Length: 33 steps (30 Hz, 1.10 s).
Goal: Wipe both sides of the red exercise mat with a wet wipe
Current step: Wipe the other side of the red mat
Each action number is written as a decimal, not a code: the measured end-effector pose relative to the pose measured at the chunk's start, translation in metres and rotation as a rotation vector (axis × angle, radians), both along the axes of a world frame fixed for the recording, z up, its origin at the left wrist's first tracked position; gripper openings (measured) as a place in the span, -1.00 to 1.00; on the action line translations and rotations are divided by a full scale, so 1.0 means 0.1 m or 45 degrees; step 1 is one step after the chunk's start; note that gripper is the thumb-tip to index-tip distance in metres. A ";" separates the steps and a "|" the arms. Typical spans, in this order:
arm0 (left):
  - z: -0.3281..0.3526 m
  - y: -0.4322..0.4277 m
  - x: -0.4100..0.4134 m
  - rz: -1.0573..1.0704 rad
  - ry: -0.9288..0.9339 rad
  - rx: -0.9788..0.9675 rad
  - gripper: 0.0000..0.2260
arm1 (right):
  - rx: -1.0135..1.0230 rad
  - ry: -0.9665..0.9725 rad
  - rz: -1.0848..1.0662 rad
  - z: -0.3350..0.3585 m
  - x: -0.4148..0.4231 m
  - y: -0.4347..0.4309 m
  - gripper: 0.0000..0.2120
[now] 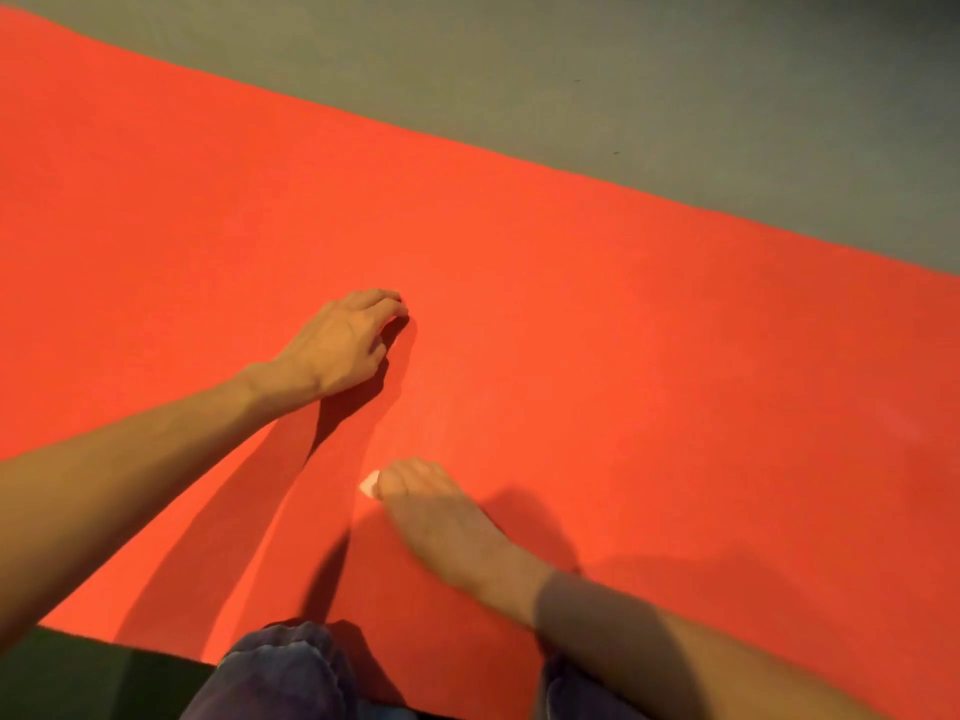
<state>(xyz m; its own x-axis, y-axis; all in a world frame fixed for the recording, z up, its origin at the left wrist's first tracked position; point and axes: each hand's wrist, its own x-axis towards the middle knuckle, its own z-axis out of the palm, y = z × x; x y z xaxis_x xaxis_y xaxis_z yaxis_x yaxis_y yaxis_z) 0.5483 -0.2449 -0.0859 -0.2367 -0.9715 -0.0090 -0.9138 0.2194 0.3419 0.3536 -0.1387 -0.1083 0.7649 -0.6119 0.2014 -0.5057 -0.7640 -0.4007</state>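
The red exercise mat [623, 324] lies flat on the floor and fills most of the view. My left hand [343, 345] rests on the mat near its middle with the fingers curled, holding nothing that I can see. My right hand [436, 511] is nearer to me and presses a white wet wipe [370, 484] onto the mat. Only a small corner of the wipe shows past the fingers. The right hand is blurred.
Grey floor [675, 70] runs along the mat's far edge. A dark strip of floor [78, 678] shows at the near left edge. My knees in blue jeans [280, 672] rest on the mat's near edge.
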 end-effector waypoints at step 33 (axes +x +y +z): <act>0.14 1.16 -3.14 -1.404 -0.003 -0.124 -0.63 | 0.124 0.344 -1.592 0.13 -3.11 -0.05 -0.88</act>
<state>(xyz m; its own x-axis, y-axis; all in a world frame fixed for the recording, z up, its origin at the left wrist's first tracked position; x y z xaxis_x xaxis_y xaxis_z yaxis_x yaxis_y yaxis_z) 0.2340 -0.1289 -0.0715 -0.9730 -0.2242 0.0544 -0.2009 0.9395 0.2773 0.0426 -0.1439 -0.0951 -0.3287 -0.9434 0.0445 -0.9280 0.3138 -0.2006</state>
